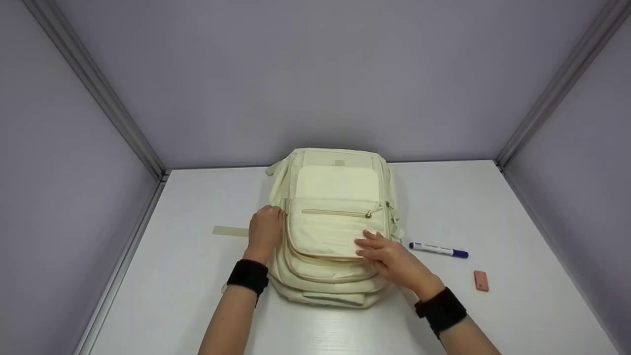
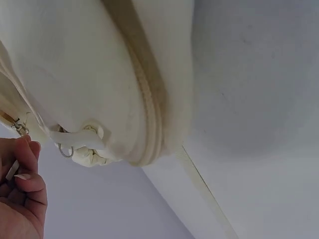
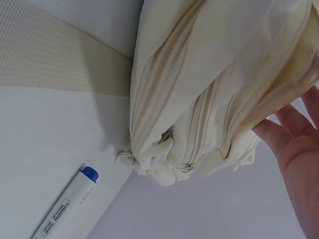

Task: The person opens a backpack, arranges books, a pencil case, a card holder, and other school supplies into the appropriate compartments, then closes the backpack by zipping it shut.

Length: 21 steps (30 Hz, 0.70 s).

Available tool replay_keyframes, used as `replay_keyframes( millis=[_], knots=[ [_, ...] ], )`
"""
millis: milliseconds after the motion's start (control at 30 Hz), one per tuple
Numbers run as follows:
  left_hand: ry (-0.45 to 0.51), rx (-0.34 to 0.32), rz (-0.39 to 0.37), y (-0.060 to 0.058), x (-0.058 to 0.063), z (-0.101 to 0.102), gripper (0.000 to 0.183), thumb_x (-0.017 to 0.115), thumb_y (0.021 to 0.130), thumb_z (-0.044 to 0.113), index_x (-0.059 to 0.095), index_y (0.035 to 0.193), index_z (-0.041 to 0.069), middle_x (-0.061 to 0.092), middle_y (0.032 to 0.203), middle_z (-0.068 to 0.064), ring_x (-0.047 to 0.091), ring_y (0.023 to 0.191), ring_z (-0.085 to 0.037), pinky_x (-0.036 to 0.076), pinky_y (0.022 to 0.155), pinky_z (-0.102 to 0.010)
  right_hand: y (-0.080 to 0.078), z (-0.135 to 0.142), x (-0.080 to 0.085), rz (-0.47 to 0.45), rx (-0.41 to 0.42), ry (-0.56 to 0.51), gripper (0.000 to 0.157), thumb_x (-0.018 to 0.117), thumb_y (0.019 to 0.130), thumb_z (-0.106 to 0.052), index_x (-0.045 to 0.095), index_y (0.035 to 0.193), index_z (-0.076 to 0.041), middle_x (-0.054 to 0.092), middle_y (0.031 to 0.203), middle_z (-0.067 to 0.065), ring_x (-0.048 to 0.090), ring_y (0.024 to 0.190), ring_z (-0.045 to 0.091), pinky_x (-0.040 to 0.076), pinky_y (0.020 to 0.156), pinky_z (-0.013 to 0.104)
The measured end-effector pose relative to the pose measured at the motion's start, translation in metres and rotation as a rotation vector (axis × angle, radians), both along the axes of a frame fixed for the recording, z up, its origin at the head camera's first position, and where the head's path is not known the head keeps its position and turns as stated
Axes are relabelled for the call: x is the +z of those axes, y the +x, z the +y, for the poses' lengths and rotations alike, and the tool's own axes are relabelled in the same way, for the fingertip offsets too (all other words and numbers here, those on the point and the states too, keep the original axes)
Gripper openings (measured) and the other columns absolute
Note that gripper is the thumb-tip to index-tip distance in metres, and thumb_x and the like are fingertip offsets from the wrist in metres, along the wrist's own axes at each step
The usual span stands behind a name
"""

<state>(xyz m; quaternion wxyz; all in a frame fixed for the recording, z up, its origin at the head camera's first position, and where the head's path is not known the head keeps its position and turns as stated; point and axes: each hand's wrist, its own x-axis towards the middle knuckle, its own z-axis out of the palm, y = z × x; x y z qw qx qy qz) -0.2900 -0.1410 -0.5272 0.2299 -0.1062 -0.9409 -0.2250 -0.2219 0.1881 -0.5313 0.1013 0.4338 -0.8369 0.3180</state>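
A cream backpack [image 1: 340, 182] lies front side up on the white table. At its left side my left hand [image 1: 266, 229] pinches a zipper pull [image 2: 12, 171]; the metal slider [image 2: 21, 128] shows just beyond the fingertips in the left wrist view. My right hand [image 1: 397, 261] rests on the lower right of the front pocket [image 1: 320, 234], fingers extended over the fabric. In the right wrist view, the pocket's zipper edge [image 3: 271, 107] gapes beside the right thumb. A shorter zipper [image 1: 335, 213] runs across the top of the front pocket.
Right of the backpack lie a white marker [image 1: 438, 250] with a blue cap and a small pink block-shaped object [image 1: 481, 281]. A pale strap [image 1: 230, 231] sticks out to the left. Grey panels [image 1: 335, 74] enclose the table [image 1: 172, 276] at the back and sides.
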Motion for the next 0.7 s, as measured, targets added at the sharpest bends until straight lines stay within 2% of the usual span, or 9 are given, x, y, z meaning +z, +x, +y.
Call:
replay_keyframes(
  millis=[300, 467, 700],
  knots=[
    [0.118, 0.081, -0.1, -0.016, -0.002, 0.007, 0.02, 0.062, 0.095, 0.004, 0.071, 0.078, -0.003, 0.063, 0.07, -0.015, 0.065, 0.068, -0.032, 0.053, 0.063, -0.042, 0.0, -0.001, -0.002, -0.006, -0.001, -0.003, 0.023, 0.07, 0.088, 0.003, 0.074, 0.111, -0.001, 0.063, 0.128, 0.014, 0.049, 0.128, 0.039, 0.036, 0.103, 0.055],
    [0.138, 0.094, -0.106, -0.024, 0.001, 0.01, 0.02, 0.061, 0.096, 0.005, 0.073, 0.082, -0.004, 0.064, 0.073, -0.015, 0.065, 0.071, -0.033, 0.053, 0.066, -0.043, -0.001, -0.001, -0.002, -0.01, 0.006, -0.019, 0.023, 0.07, 0.088, 0.004, 0.074, 0.11, 0.0, 0.064, 0.127, 0.013, 0.049, 0.128, 0.04, 0.034, 0.104, 0.056],
    [0.121, 0.107, -0.147, -0.026, 0.004, 0.01, 0.019, 0.063, 0.097, 0.011, 0.074, 0.088, -0.003, 0.066, 0.08, -0.015, 0.066, 0.076, -0.033, 0.054, 0.069, -0.043, -0.003, -0.001, -0.002, -0.005, 0.018, -0.025, 0.024, 0.07, 0.086, 0.007, 0.074, 0.11, 0.0, 0.064, 0.126, 0.014, 0.049, 0.127, 0.041, 0.034, 0.103, 0.057]
  ],
)
